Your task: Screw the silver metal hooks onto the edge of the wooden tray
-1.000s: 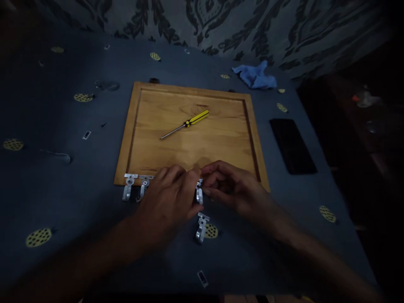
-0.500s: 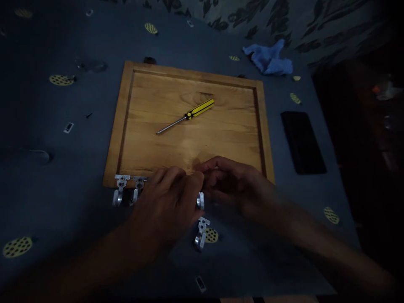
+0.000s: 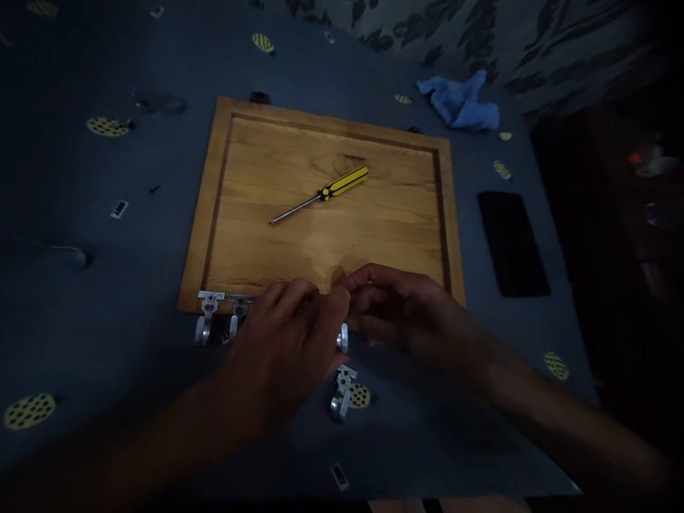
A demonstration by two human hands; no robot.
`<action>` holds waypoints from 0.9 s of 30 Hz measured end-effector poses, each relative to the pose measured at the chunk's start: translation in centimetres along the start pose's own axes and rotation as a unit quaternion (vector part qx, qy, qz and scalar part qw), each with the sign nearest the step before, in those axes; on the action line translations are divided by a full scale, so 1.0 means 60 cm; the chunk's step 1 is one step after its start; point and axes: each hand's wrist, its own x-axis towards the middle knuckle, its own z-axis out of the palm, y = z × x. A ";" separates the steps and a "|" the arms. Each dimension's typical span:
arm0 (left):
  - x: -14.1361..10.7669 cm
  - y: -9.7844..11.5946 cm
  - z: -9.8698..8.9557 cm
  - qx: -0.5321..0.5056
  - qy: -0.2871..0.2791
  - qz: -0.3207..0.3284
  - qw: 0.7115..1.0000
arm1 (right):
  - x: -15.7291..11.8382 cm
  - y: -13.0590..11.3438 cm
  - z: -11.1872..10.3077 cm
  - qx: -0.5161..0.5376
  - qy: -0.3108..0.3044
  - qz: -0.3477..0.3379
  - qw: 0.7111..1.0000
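A framed wooden board (image 3: 320, 242) lies flat, with two metal hooks at the left of its near edge: one at the corner (image 3: 208, 313) and a second hook (image 3: 238, 306) beside it. My left hand (image 3: 291, 342) is closed over that edge on another metal hook (image 3: 343, 338), only its curved end showing. Close by, at the same edge, my right hand (image 3: 395, 303) has its fingers curled, thumb and index tips meeting near the left thumb; anything between them is hidden. Below lies a loose metal hook (image 3: 340, 395). A yellow-handled screwdriver (image 3: 342, 184) rests on the board.
A blue cloth (image 3: 460, 101) lies crumpled behind the board, and a dark phone-like slab (image 3: 514, 244) sits to its right. On the blue patterned table cover (image 3: 117, 285), a small dark screw (image 3: 154, 189) lies left of the board.
The view has shifted slightly, so the board and screwdriver appear a little further right. Both hands stay at the near edge, with hardly any visible movement.
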 end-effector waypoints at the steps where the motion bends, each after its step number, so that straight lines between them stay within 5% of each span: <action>1: 0.000 0.000 0.000 0.001 0.004 0.002 1.000 | 0.000 0.001 0.000 -0.005 -0.002 -0.001 1.000; 7: 0.001 -0.003 -0.001 0.013 0.019 0.027 0.999 | -0.012 0.005 0.003 -0.014 0.020 -0.028 0.999; 11: 0.001 -0.003 -0.006 0.013 0.016 0.029 0.999 | -0.037 0.012 0.017 -0.042 0.108 -0.077 0.990; 14: 0.000 -0.003 -0.010 0.010 0.008 0.037 0.999 | -0.058 0.028 0.030 -0.135 0.189 -0.131 0.964; 19: -0.003 -0.004 -0.012 0.015 0.004 0.044 0.999 | -0.072 0.067 0.045 -0.280 0.194 -0.248 0.907; 27: -0.001 -0.009 -0.011 0.012 0.004 0.042 0.999 | -0.066 0.096 0.050 -0.396 0.218 -0.321 0.832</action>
